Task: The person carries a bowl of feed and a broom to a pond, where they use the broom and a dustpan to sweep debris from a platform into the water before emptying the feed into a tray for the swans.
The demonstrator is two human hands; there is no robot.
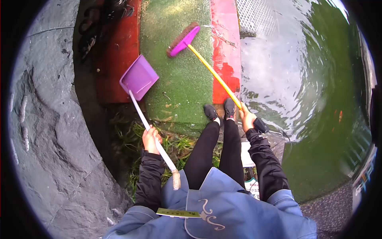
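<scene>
My left hand (152, 139) is wrapped round the white handle of a purple long-handled dustpan (140, 77). The pan hangs over the seam between the green turf (177, 85) and the red strip on the left, and the handle's taped end reaches back toward my waist. In my right hand (247, 118) is the yellow pole of a broom (215, 73), fingers closed round it near my feet. The broom's purple head with brown bristles is tilted over the turf, ahead and to the right of the dustpan.
Water (294, 83) lies along the right, with orange fish in it. A grey rock (51, 119) rises on the left, beside a dark gap. Red strips (226, 47) edge the turf, the right one looking wet. Grassy plants (179, 147) grow below my left hand. A white mesh panel (254, 16) stands at the top.
</scene>
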